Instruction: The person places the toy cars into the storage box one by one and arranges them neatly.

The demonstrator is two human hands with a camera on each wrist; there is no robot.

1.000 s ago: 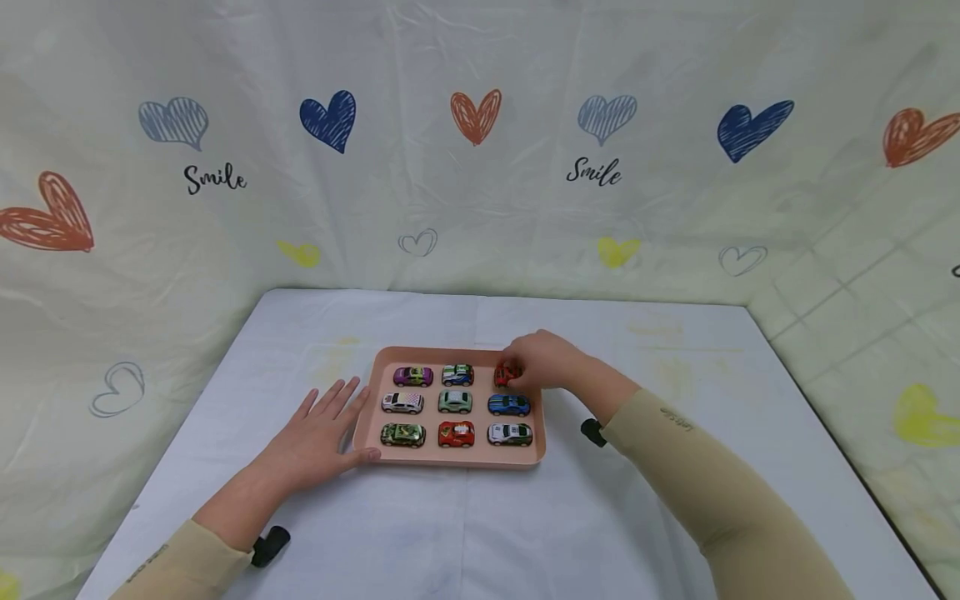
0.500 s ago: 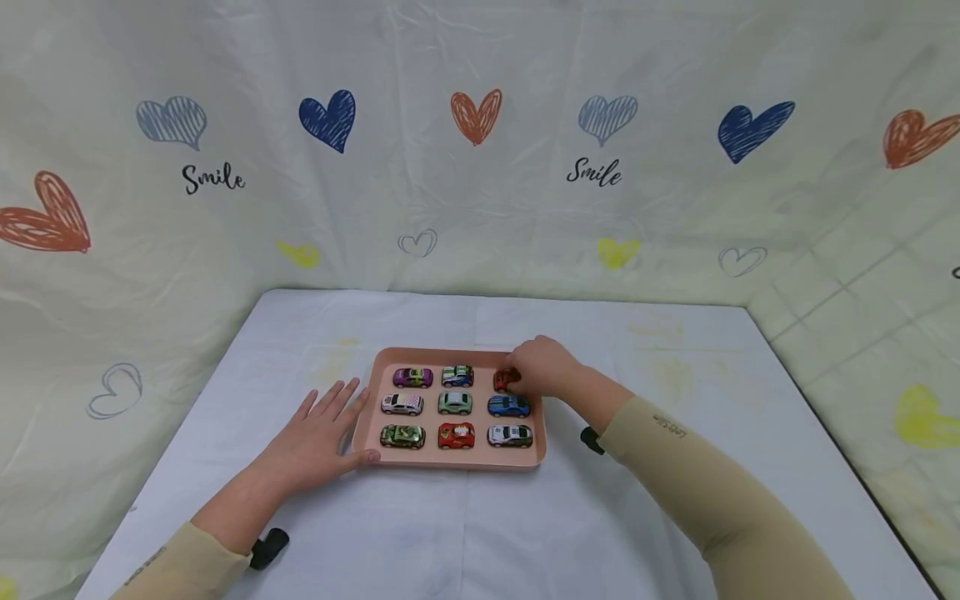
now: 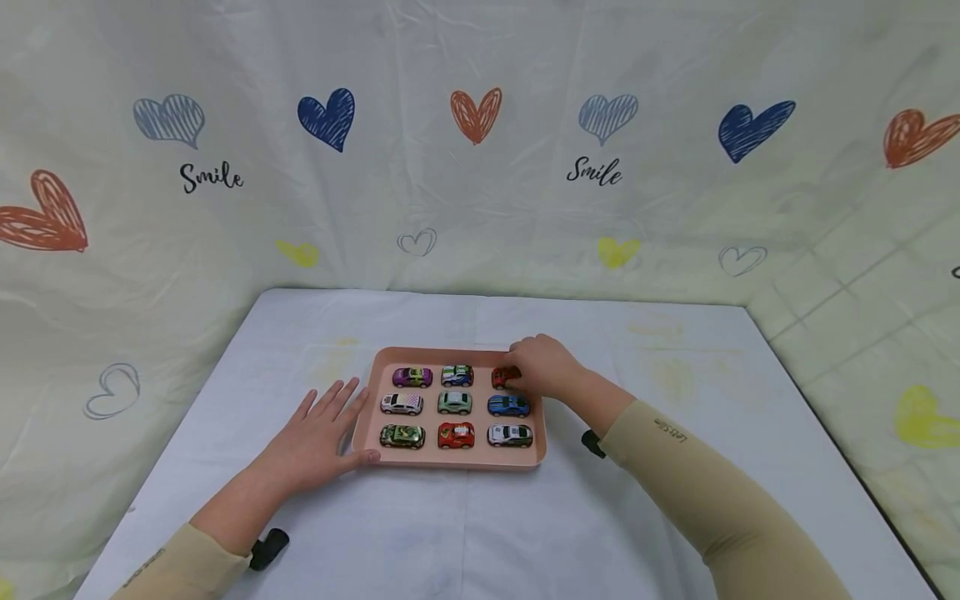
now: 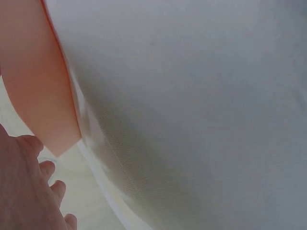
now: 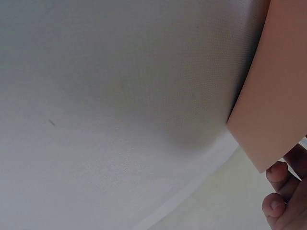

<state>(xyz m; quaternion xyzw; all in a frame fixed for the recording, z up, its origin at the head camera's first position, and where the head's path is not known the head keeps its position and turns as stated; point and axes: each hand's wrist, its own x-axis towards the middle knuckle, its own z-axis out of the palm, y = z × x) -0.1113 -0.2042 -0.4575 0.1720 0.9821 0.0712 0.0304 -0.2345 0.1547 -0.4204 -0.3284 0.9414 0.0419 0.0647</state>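
Red toy car (image 3: 505, 377), at the tray's 1 o'clock corner: largely covered by the right hand (image 3: 542, 367); the grip of the fingers on it is hidden. Pink tray (image 4: 33, 81): cut off at the left wrist view's 10 o'clock edge, contents out of sight; in the right wrist view only its outer wall shows, cut off at 3 o'clock. Left hand (image 4: 21, 187): cropped at 7 o'clock. Car markings: too small to read. Black objects (image 3: 267, 547) beside both sleeves: unidentifiable.

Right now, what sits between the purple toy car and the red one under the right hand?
In the head view, a green-and-white car sits between the purple car and the red car.
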